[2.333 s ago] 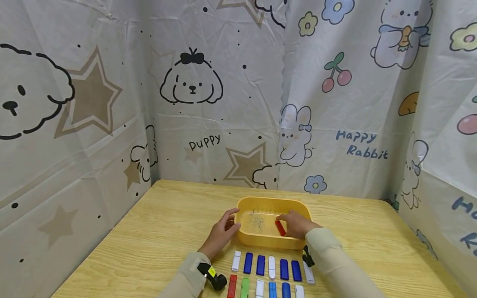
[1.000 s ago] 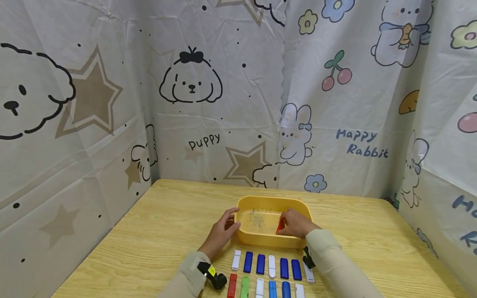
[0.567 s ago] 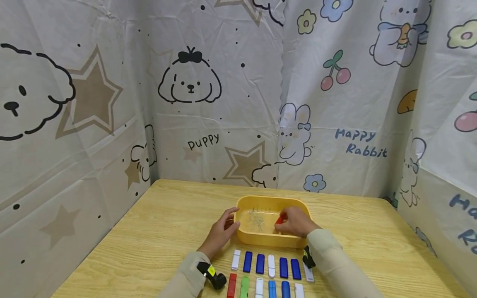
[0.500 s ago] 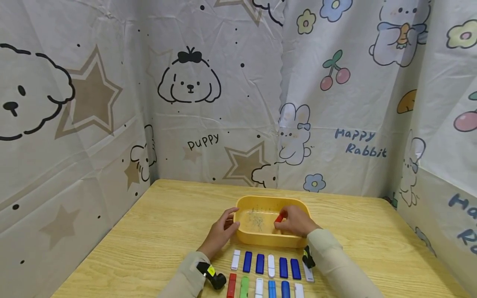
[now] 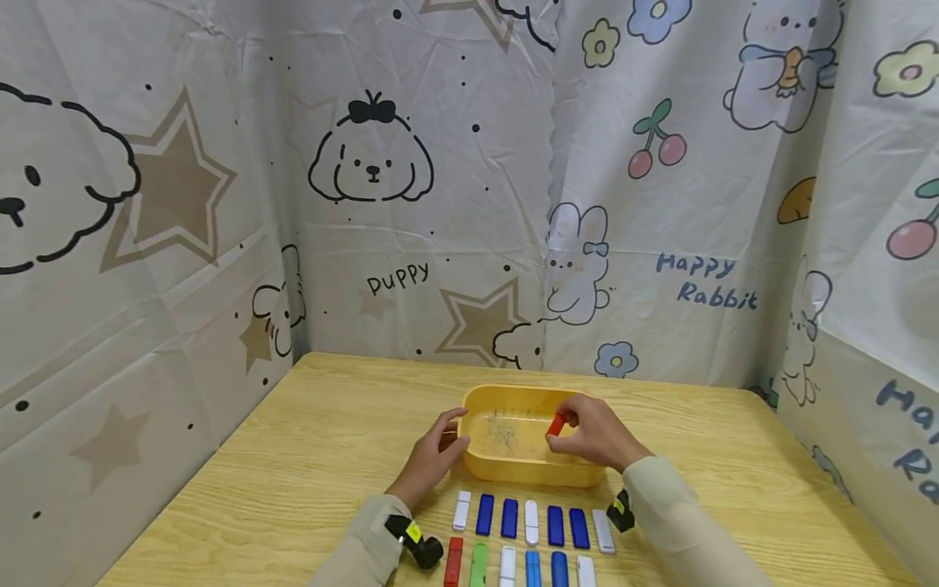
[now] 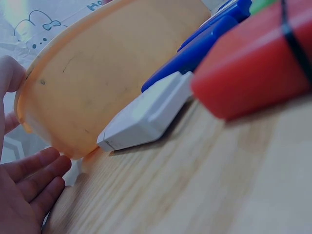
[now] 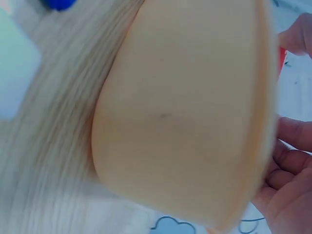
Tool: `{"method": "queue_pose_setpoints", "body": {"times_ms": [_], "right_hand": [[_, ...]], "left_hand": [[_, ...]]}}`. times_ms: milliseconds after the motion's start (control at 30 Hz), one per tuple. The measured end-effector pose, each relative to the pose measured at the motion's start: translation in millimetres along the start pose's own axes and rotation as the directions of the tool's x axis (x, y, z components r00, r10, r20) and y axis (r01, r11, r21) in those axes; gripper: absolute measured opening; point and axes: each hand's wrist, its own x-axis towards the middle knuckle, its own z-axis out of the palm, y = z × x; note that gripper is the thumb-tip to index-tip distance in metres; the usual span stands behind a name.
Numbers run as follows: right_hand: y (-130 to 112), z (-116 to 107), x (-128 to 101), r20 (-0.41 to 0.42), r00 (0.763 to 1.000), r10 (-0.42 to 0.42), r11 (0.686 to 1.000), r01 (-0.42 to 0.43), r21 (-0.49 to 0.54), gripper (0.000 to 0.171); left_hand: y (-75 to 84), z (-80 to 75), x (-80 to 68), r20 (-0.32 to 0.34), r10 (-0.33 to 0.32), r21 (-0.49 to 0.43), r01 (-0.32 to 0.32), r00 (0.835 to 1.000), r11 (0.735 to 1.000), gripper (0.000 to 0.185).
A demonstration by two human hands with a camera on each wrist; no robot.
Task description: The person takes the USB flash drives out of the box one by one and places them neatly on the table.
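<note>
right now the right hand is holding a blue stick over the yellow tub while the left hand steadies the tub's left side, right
Not quite: the stick pinched by the right hand is red, not blue, as the head view shows. The rest holds: it is over the yellow tub, and the left hand is at the tub's left side.

Small red block [image 5: 556,425], a short rectangular piece, pinched in the fingertips of the right hand [image 5: 596,437] and tilted, one end up, lifted over the right part of the yellow tub [image 5: 513,471]. The tub is a shallow oval-cornered plastic dish with dark scribble marks on its floor, sitting upright on the worktop [image 5: 330,456], middle of the scene. The left hand [image 5: 433,458] touches its left rim, thumb on the edge, fingers against the outer wall.
</note>
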Motion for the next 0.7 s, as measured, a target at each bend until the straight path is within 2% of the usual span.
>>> {"method": "queue_pose_setpoints", "body": {"times_ms": [333,567,700], "right_hand": [[-8,-18,-37,-0.027,0.992,-0.126,0.991,0.124,-0.057,0.031],[-10,-25,-70,-0.038,0.962,-0.269,0.958,0.263,-0.114,0.034],[-10,-26,-88,-0.015,0.96,-0.28,0.954,0.276,-0.114,0.037]], "left_hand": [[3.9,0.0,0.4,-0.009,0.002,-0.001,-0.002,1.0,1.0,0.047],[1.2,0.9,-0.3,-0.011,-0.002,0.002,0.002,1.0,1.0,0.047],[0.3,1.4,-0.6,-0.012,-0.019,-0.006,0.019,1.0,1.0,0.047]]}}
